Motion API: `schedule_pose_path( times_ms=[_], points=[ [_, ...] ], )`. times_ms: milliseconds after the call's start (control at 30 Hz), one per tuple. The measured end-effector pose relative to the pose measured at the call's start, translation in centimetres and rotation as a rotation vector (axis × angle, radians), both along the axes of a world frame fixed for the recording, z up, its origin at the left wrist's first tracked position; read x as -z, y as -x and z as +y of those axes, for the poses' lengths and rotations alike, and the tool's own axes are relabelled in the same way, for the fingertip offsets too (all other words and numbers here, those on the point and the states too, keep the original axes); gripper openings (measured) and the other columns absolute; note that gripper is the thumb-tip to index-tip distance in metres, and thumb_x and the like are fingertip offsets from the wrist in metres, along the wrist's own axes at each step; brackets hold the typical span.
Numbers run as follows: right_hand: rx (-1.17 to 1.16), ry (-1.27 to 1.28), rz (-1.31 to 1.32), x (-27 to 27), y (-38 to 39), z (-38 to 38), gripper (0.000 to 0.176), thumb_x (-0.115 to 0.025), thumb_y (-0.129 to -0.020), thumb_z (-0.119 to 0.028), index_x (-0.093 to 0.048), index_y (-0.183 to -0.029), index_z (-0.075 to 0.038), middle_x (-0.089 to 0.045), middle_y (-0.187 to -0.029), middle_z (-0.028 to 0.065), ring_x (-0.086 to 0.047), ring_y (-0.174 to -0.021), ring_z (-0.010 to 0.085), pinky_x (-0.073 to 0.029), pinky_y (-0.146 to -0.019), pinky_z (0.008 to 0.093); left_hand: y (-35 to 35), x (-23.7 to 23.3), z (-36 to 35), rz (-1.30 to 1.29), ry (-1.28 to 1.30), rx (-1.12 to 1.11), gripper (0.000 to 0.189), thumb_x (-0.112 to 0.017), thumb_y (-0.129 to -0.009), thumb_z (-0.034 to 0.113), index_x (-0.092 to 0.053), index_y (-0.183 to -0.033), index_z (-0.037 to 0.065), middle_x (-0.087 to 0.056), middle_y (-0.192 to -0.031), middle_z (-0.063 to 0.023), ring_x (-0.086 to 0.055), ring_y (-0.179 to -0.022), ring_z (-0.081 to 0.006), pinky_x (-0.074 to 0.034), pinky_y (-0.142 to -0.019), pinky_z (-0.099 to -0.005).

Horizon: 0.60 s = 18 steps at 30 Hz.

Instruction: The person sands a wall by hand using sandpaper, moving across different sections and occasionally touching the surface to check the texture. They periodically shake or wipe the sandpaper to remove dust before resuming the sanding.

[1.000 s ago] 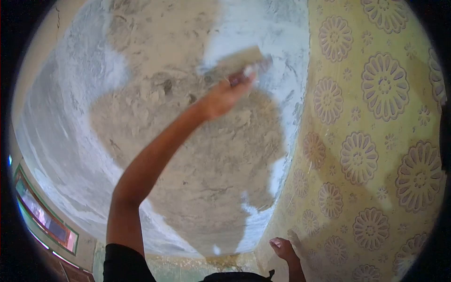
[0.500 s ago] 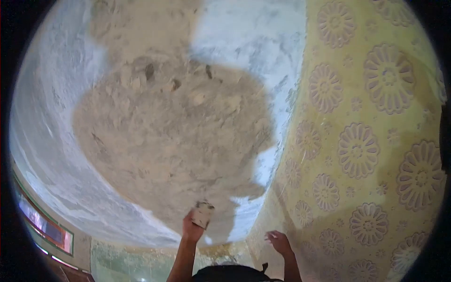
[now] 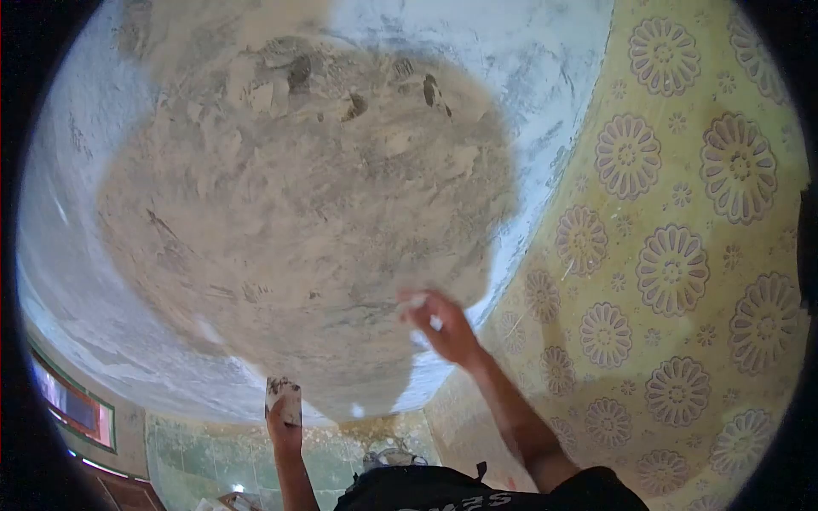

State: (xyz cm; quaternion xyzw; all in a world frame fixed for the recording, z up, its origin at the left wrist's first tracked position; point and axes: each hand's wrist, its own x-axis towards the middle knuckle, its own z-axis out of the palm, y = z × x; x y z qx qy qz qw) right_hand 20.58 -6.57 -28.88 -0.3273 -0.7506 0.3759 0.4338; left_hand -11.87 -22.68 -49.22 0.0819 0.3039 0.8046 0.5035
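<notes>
Now the left hand [image 3: 285, 428] clenches a scraper [image 3: 285, 399] just below the bare plaster patch [image 3: 298, 196]. The right hand [image 3: 443, 328] touches the patch's lower edge, grip unclear. The shirt [image 3: 528, 496] lettering is unreadable.

The pale blue-white skimmed ceiling [image 3: 528, 51] and its rough grey-brown bare plaster patch [image 3: 290, 196] close off everything overhead. The yellow wall with raised flower medallions [image 3: 682, 255] shuts the right side and meets the ceiling in a tight seam. Just beside that seam, the right hand [image 3: 439, 328] touches the patch's near edge. The air between it and the left hand [image 3: 285, 426], which is closed around a small plaster-smeared flat blade [image 3: 284, 399] lower down, is open. Left of the blade, room runs free below the ceiling toward a green-framed window [image 3: 72, 404].
</notes>
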Motion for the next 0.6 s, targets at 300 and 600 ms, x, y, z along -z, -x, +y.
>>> schedule_pose_path(
  times_ms=[300,600],
  points=[
    [0.434,-1.272,0.213,-25.7,3.1,8.2,0.066,-0.064,-0.095,-0.019,-0.031,-0.149,-0.001,-0.045,-0.143,0.0176,-0.058,-0.118,0.0246,-0.045,-0.097,0.0392,4.3,-1.2,-0.8,0.08,-0.105,-0.045,0.057,-0.055,-0.091,0.012,-0.041,-0.144,-0.002,-0.054,-0.142,-0.0134,-0.053,-0.128,-0.0258,-0.042,-0.108,-0.0358],
    [0.67,-1.565,-0.1,-26.5,4.7,10.3,0.077,-0.064,-0.092,-0.023,-0.022,-0.154,-0.005,-0.03,-0.157,0.0182,-0.045,-0.135,0.0319,-0.02,-0.109,0.0459,7.5,-0.1,-1.0,0.028,-0.102,-0.086,0.053,-0.058,-0.092,0.017,-0.047,-0.14,0.0,-0.058,-0.137,-0.0116,-0.056,-0.122,-0.0238,-0.045,-0.101,-0.033]
  ],
)
